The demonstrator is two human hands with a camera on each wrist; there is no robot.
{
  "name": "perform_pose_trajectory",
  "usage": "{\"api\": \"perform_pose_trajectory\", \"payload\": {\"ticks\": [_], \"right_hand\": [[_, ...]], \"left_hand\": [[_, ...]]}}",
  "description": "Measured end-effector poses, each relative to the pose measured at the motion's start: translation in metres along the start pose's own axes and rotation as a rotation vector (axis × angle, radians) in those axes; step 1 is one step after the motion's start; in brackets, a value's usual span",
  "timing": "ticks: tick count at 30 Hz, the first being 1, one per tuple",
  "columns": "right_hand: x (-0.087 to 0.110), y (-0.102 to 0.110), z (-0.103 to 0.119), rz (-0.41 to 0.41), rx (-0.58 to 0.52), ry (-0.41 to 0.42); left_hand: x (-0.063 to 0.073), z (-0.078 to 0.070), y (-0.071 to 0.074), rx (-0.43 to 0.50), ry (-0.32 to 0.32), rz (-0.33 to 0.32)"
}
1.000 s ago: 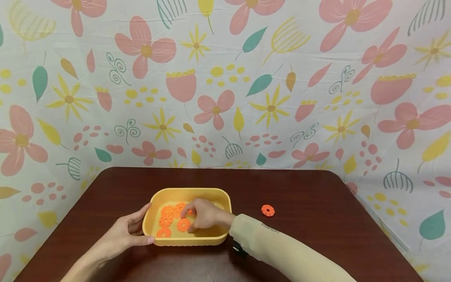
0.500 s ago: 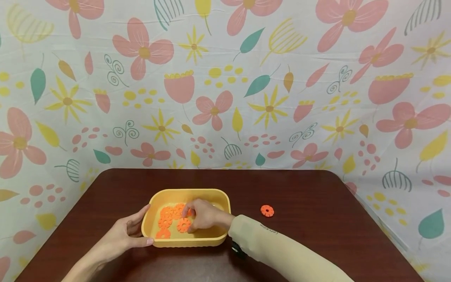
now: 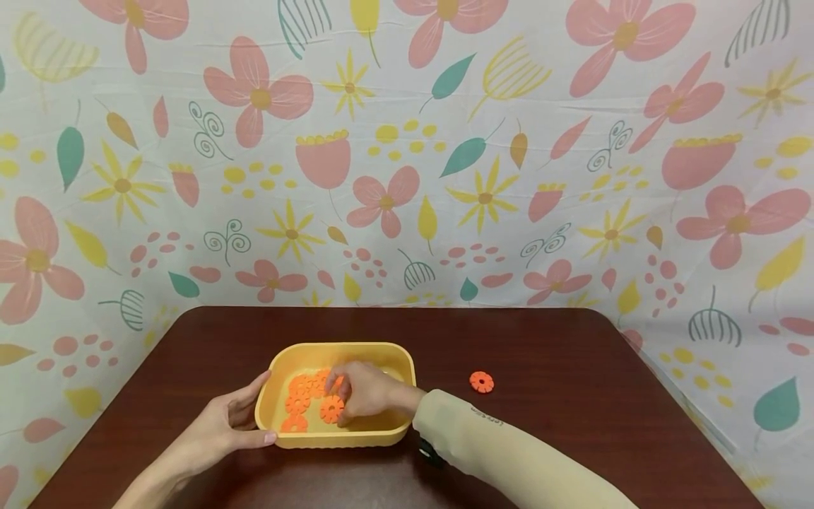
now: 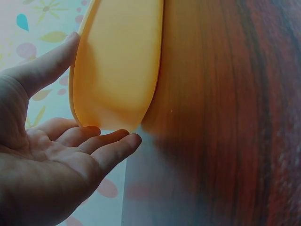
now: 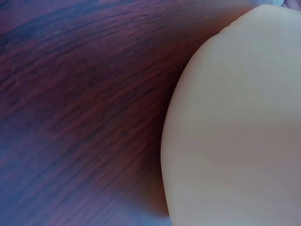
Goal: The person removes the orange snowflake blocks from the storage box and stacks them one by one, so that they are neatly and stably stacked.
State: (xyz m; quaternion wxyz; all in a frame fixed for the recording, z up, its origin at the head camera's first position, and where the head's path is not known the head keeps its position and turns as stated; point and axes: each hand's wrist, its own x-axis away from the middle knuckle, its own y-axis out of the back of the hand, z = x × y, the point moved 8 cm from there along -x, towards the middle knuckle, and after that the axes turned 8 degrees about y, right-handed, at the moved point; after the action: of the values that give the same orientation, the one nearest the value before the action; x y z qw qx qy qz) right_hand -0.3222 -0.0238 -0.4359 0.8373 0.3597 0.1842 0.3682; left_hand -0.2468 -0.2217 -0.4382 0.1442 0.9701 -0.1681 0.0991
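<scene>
A yellow plastic tub [image 3: 343, 440] stands on the table, several orange flower-shaped notched discs [image 3: 297, 404] on its floor at the left. My left hand [image 3: 222, 424] holds the tub's left end, thumb at the near rim and fingers along the outer wall. In the left wrist view that left hand [image 4: 61, 146] has its fingertips against the tub wall [image 4: 120, 61]. My right hand [image 3: 369, 390] reaches inside, fingers bent, thumb and index finger at the edges of one orange disc [image 3: 332, 409]. The right wrist view shows only a beige sleeve [image 5: 235, 132] over the table.
One more orange disc [image 3: 482, 382] lies on the dark wooden table [image 3: 540, 346] right of the tub. A flower-printed cloth [image 3: 407, 141] hangs behind the table. My right forearm crosses the tub's right rim.
The right fingers have closed in slightly on the disc, which shows more of its face now. The left hand and tub hold their place; the view has tilted a little.
</scene>
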Motion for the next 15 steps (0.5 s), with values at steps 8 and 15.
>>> {"api": "perform_pose_trajectory", "payload": {"ticks": [8, 15], "right_hand": [[0.0006, -0.0002, 0.0, 0.026, 0.042, 0.009], [0.002, 0.0013, 0.0004, 0.023, 0.001, 0.019]], "left_hand": [[-0.0002, 0.0013, 0.0, 0.003, 0.005, -0.005], [0.0001, 0.0003, -0.0002, -0.001, -0.012, -0.002]]}}
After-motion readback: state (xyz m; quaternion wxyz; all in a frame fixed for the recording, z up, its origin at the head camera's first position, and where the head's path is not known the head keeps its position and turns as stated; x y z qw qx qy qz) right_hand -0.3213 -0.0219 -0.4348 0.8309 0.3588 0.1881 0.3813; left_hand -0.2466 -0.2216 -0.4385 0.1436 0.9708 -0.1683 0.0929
